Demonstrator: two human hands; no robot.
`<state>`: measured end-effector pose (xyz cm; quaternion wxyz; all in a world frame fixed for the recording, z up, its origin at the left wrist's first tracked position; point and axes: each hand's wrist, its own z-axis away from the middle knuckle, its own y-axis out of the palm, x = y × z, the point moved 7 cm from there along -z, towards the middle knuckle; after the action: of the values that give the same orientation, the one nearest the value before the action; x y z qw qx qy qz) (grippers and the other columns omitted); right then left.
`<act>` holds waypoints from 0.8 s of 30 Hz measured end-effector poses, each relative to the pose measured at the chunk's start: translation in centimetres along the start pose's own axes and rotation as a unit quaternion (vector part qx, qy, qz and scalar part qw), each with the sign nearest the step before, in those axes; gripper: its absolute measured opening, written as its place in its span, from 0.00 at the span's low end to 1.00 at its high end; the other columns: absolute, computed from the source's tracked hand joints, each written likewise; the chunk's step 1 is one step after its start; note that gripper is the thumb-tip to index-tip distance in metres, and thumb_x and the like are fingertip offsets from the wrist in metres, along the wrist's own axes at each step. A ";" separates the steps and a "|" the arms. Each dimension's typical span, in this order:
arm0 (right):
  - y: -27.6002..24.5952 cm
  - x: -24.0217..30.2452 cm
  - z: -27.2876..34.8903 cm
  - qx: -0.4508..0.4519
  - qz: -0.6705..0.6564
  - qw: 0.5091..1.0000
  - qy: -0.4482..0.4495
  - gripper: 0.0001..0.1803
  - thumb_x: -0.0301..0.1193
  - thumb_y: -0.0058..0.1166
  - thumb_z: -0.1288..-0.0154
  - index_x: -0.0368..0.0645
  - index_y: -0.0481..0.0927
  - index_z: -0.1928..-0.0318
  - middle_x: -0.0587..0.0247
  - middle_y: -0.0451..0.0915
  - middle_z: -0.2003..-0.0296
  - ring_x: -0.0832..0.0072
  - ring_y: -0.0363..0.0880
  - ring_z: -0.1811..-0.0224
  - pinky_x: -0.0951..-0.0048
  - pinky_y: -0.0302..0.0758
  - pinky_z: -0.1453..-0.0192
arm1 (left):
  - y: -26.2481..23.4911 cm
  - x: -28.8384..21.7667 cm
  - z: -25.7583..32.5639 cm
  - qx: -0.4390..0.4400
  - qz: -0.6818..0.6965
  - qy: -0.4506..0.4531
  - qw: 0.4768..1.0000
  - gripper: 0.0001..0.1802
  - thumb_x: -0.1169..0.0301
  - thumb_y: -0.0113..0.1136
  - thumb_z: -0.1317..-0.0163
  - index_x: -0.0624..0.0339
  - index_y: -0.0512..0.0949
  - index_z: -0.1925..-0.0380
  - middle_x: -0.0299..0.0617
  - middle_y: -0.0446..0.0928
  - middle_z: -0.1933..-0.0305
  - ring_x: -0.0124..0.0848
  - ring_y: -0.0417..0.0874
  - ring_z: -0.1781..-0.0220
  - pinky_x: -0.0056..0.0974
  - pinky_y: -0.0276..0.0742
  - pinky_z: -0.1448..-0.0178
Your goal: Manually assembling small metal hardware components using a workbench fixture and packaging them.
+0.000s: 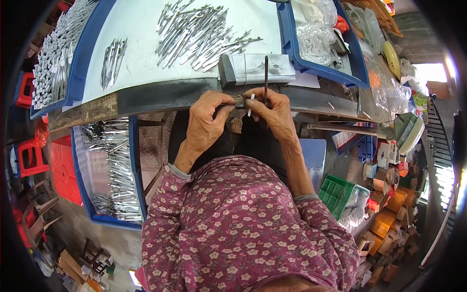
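At the table's front edge, my right hand (pixel 275 113) is closed around a slim dark rod (pixel 266 73) that stands up past the fingers. A small bright strip (pixel 251 104) shows at the same hand's thumb and fingertips. My left hand (pixel 208 118) is just to the left, its thumb and forefinger pinched together; what they hold, if anything, is too small to make out. Just beyond both hands lies a dark block with pale paper (pixel 262 68) banded on it. Farther back, a loose heap of slim silvery metal pieces (pixel 194 36) covers part of the white tabletop (pixel 138 24).
A smaller bunch of metal pieces (pixel 114 61) lies left. Blue trays of such pieces stand at far left (pixel 78 73) and below the table (pixel 136 175). At back right, a blue tray (pixel 357 63) holds plastic bags. A lamp head (pixel 407 132) juts in at right.
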<state>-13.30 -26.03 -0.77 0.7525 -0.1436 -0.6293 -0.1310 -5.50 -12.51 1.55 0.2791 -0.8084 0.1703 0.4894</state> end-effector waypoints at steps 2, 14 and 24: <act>-0.1 0.0 -0.1 -0.004 -0.008 1.000 -0.001 0.09 0.27 0.55 0.41 0.36 0.78 0.60 0.73 0.72 0.80 0.88 0.67 0.81 0.86 0.62 0.78 | 0.0 -0.1 -0.2 0.000 0.005 -0.002 1.000 0.06 0.82 0.60 0.53 0.65 0.76 0.72 0.44 0.77 0.71 0.38 0.77 0.67 0.36 0.71 0.63; -0.6 0.7 0.3 0.005 -0.050 0.999 0.017 0.13 0.27 0.58 0.43 0.37 0.78 0.57 0.73 0.72 0.77 0.87 0.68 0.79 0.86 0.65 0.76 | 0.1 0.7 0.0 -0.002 0.026 -0.041 0.999 0.07 0.82 0.60 0.52 0.66 0.76 0.71 0.45 0.76 0.71 0.37 0.78 0.68 0.34 0.71 0.64; -0.7 1.3 0.4 -0.008 -0.109 0.994 0.006 0.24 0.25 0.63 0.50 0.35 0.73 0.51 0.68 0.74 0.76 0.84 0.68 0.80 0.85 0.66 0.76 | -0.4 1.1 0.0 -0.029 0.081 -0.080 0.993 0.06 0.81 0.57 0.48 0.67 0.77 0.68 0.39 0.77 0.70 0.24 0.76 0.70 0.28 0.70 0.65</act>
<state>-13.67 -26.60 0.63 0.7361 -0.0791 -0.6360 -0.2177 -4.82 -12.18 0.71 0.2281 -0.7578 0.1982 0.5783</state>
